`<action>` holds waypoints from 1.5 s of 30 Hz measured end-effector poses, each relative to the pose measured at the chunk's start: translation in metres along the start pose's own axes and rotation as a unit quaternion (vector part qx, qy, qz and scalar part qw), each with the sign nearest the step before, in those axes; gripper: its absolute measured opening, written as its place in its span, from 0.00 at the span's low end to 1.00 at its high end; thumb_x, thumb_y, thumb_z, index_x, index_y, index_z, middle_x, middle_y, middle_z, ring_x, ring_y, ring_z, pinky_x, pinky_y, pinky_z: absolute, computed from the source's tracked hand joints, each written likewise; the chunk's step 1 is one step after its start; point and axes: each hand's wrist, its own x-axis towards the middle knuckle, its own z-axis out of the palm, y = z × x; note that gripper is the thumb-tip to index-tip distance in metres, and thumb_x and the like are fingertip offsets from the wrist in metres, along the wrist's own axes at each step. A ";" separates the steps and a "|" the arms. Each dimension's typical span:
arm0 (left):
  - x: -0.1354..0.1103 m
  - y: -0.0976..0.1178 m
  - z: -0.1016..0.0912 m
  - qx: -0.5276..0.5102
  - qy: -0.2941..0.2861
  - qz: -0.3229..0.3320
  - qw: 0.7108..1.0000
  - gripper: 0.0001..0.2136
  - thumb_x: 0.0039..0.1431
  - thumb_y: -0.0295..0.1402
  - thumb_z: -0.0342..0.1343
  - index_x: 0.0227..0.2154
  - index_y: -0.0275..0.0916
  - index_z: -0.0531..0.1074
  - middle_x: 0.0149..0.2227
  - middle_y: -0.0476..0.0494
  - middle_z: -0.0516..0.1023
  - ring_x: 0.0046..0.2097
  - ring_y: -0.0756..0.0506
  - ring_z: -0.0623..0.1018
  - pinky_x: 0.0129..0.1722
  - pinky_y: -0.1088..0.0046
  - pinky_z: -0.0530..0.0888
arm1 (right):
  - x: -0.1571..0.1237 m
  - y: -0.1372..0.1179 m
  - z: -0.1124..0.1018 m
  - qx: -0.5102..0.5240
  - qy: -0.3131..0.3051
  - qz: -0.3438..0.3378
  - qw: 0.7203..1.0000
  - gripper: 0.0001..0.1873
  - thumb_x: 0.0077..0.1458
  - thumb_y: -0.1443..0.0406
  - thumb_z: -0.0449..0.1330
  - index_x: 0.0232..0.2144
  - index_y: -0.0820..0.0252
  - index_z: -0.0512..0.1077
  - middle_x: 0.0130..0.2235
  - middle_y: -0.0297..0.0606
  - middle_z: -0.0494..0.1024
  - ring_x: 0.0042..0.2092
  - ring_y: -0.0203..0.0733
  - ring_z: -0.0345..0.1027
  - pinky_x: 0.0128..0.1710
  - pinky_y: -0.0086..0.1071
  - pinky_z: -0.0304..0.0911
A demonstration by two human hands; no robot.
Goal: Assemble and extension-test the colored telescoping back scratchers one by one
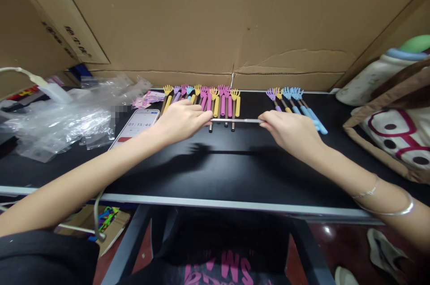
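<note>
A thin silver rod, seemingly the drawn-out shaft of a telescopic back scratcher, runs level above the black table. My left hand is closed on its left end and my right hand pinches its right end. Both ends are hidden inside my fingers. Behind my left hand lies a row of several back scratchers with claw heads and yellow, pink, purple or blue sleeves. Past my right hand is a smaller group of back scratchers, mostly blue. Light-blue handle ends show beside that hand; whether one belongs to the held rod I cannot tell.
Clear plastic bags are heaped on the left, beside a phone running a timer. A bottle and a cloth bag stand at right. Cardboard walls the back. A cable hangs over the front edge.
</note>
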 end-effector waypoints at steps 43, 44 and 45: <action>-0.146 -0.108 -0.035 0.118 -0.065 -0.143 0.980 0.16 0.70 0.35 0.44 0.23 0.44 0.61 0.22 0.50 0.70 0.32 0.44 0.64 0.33 0.64 0.60 | -0.096 0.150 -0.030 -0.078 -0.175 0.251 0.949 0.10 0.56 0.59 0.61 0.38 0.55 0.76 0.39 0.53 0.80 0.36 0.43 0.68 0.29 0.37 0.51; -0.147 -0.108 -0.036 0.123 -0.068 -0.142 0.980 0.16 0.70 0.36 0.43 0.24 0.44 0.62 0.23 0.50 0.70 0.33 0.44 0.65 0.33 0.64 0.61 | -0.098 0.149 -0.030 -0.070 -0.165 0.236 0.955 0.10 0.56 0.59 0.61 0.40 0.55 0.76 0.40 0.52 0.80 0.36 0.44 0.68 0.30 0.37 0.52; -0.146 -0.107 -0.036 0.126 -0.069 -0.139 0.980 0.16 0.70 0.36 0.43 0.25 0.44 0.64 0.24 0.50 0.72 0.33 0.44 0.66 0.33 0.64 0.61 | -0.100 0.148 -0.029 -0.066 -0.157 0.226 0.959 0.11 0.55 0.60 0.62 0.41 0.55 0.75 0.40 0.52 0.80 0.36 0.44 0.69 0.31 0.37 0.53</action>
